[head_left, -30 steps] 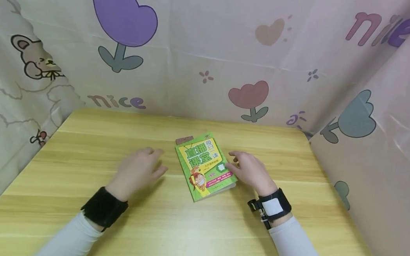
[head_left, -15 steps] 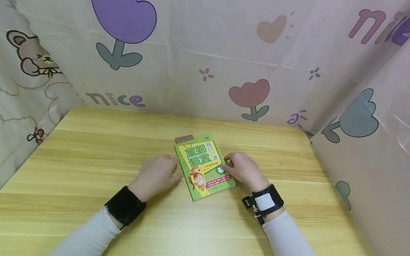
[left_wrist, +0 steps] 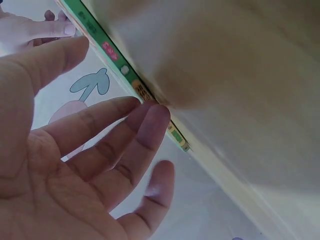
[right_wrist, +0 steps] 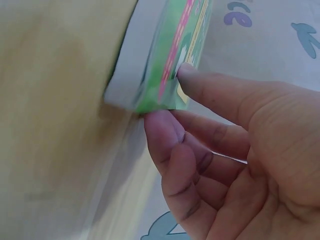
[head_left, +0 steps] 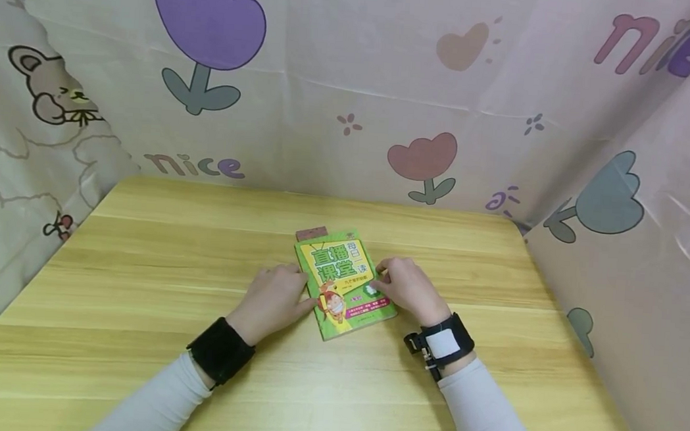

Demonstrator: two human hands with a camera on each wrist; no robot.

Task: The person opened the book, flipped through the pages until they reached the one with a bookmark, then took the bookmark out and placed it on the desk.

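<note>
A thin paperback book (head_left: pixel 341 284) with a green and yellow cover lies at a slant on the wooden table. Beside its spine is my left hand (head_left: pixel 271 297); the left wrist view has its fingertips (left_wrist: pixel 159 117) right at the spine and the thumb by the cover's edge, the fingers loosely bent. At the opposite edge my right hand (head_left: pixel 411 289) pinches the book. Its thumb (right_wrist: pixel 200 85) rests on the cover, and the other fingers are curled against the page edge. A small reddish-brown strip (head_left: pixel 311 233) sticks out past the book's far left corner.
The wood-grain tabletop (head_left: pixel 140 262) surrounds the book. A printed curtain (head_left: pixel 319 56) with flowers and lettering hangs behind the table and along both sides. Black bands (head_left: pixel 221 351) are strapped round the wrists.
My left hand has moved right, up to the book's spine. My right hand has shifted slightly left, its thumb coming onto the cover and its fingers closing at the edge. The book stays nearly in place.
</note>
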